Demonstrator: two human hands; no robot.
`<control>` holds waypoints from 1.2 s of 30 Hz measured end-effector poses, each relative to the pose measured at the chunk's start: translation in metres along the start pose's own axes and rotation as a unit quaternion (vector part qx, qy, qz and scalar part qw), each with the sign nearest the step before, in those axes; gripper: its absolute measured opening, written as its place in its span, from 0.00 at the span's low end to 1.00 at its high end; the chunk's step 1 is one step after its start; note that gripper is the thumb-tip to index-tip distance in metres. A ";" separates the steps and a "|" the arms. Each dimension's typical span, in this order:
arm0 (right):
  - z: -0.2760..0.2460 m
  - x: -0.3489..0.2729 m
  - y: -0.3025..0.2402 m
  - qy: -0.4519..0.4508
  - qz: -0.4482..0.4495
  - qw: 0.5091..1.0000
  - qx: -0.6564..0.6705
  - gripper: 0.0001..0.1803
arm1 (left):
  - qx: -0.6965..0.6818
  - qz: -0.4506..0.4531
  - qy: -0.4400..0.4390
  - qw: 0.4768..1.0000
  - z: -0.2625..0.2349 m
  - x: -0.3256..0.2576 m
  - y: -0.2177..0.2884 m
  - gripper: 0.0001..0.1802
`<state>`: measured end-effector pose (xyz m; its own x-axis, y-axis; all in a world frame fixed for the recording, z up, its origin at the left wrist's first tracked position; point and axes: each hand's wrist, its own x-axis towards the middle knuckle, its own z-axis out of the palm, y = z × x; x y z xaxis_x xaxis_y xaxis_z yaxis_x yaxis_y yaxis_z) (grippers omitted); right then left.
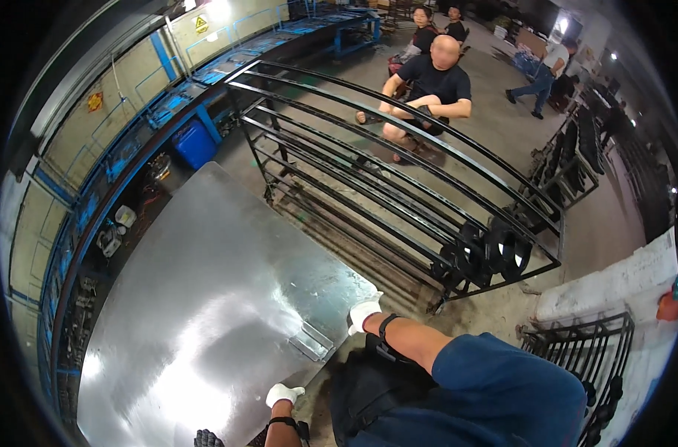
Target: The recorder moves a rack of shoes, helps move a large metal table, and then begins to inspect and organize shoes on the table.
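A large sheet-metal tabletop point(205, 261), shiny and slightly scratched, spreads out in front of me. My left hand point(285, 395), in a white glove, rests at its near edge with the thumb held apart from the fingers. Farther right, my right hand point(365, 313), also white-gloved, lies against the right corner of the sheet metal, its thumb sticking out. No object shows in either hand. Between them, near the edge, is a small rectangular metal fitting point(311, 342). A dark, knobbly glove-like thing point(207, 438) shows at the bottom edge, partly cut off.
A long black metal rack point(398, 175) stands beyond the tabletop, with black rings point(499, 249) at its right end. A blue-framed conveyor point(115, 160) curves along the left, near a blue drum point(195, 145). A person point(435, 89) sits behind the rack; others are farther back. A smaller rack point(588, 346) is at right.
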<state>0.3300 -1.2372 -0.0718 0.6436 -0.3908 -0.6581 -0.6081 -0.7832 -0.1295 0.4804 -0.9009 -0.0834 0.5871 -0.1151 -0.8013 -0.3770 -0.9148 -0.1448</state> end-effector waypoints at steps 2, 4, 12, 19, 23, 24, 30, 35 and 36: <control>-0.004 -0.003 0.000 0.002 0.002 1.000 -0.004 0.33 | -0.009 0.000 -0.008 1.000 -0.006 -0.005 0.004 0.40; -0.002 -0.001 0.004 0.001 -0.014 1.000 0.006 0.33 | -0.010 0.006 -0.012 1.000 -0.016 -0.014 0.010 0.39; -0.005 -0.003 -0.005 -0.013 -0.013 1.000 -0.009 0.32 | -0.018 0.012 0.023 0.999 0.011 0.010 -0.009 0.42; 0.004 0.007 -0.003 -0.055 0.017 0.998 -0.013 0.36 | -0.049 0.011 0.024 0.998 0.010 0.006 -0.008 0.46; 0.002 0.010 -0.012 -0.099 0.030 0.993 -0.053 0.37 | -0.060 -0.002 0.024 0.998 0.014 0.004 -0.013 0.45; -0.001 0.008 -0.012 -0.104 0.029 0.993 -0.055 0.37 | -0.059 -0.001 0.020 0.998 0.012 0.005 -0.011 0.45; -0.008 0.007 -0.007 -0.096 0.026 0.994 -0.036 0.34 | -0.035 -0.017 -0.013 0.999 0.001 0.007 0.000 0.39; 0.011 0.022 0.001 -0.029 0.002 0.999 -0.014 0.33 | -0.043 0.014 0.022 0.999 0.006 0.008 -0.004 0.38; 0.018 0.025 0.001 -0.025 0.000 1.000 -0.014 0.33 | -0.037 0.023 0.033 0.998 0.007 0.007 -0.006 0.39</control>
<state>0.3372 -1.2391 -0.1013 0.6195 -0.3673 -0.6938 -0.5947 -0.7964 -0.1094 0.4811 -0.8933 -0.0922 0.6170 -0.1817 -0.7657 -0.3528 -0.9336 -0.0628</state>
